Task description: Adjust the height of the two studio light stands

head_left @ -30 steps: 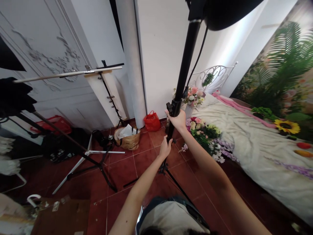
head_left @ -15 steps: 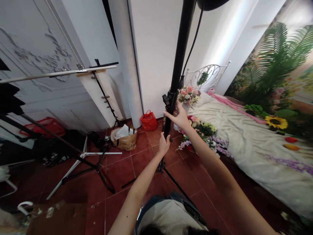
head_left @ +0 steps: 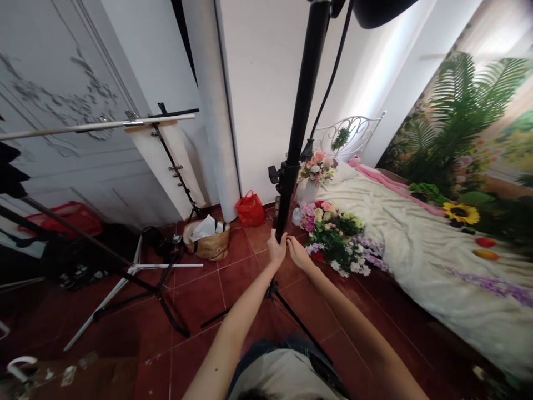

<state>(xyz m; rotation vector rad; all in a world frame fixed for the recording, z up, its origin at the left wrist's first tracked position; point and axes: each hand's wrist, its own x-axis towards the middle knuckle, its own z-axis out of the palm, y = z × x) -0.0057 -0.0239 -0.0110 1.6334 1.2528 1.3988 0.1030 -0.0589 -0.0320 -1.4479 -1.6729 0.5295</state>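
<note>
Black pole [head_left: 302,111], running above and below my left hand [head_left: 277,249], which wraps around it, I judge, for steadiness; the right hand [head_left: 298,254] curls its fingers just beside, but what they pinch I cannot tell. Flowers [head_left: 320,216] lie right of both.

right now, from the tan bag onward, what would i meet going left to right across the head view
Tan bag, red bag, left hand on the black pole, right hand, flowers on the floor, sunflower.
</note>
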